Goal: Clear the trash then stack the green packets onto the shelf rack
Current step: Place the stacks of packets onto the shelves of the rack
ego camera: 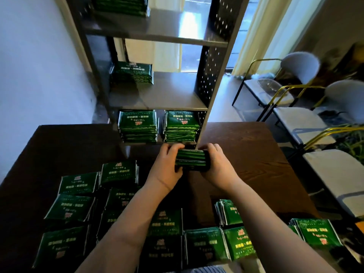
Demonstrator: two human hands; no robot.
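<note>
From the head view, both hands hold one bundle of green packets (190, 160) edge-on above the far middle of the bench (246, 154), just in front of the shelf rack (167, 93). The left hand (167, 164) curls round the bundle's left end and the right hand (218, 164) round its right end, fingers wrapped over the top and thumbs toward the person, so the packets are squeezed between the palms. The rack's lowest visible shelf already carries a left stack (137, 125) and a right stack (181, 125) side by side. A smaller stack (132, 72) sits at the left of the shelf above, and another stack (120, 5) shows on the top shelf. Many loose packets (76, 184) lie in overlapping rows along the near edge of the bench, so much of the stacking is probably left. The bundle is held only by end pressure, and glossy packets like these look likely to slide, so easing the squeeze too early could let the middle ones fan out onto the bench. The lowest shelf looks nearly full under the board above, so pushing the bundle in there could catch that board or knock the right stack askew. The bare right half of the middle shelf seems the safer target.
</note>
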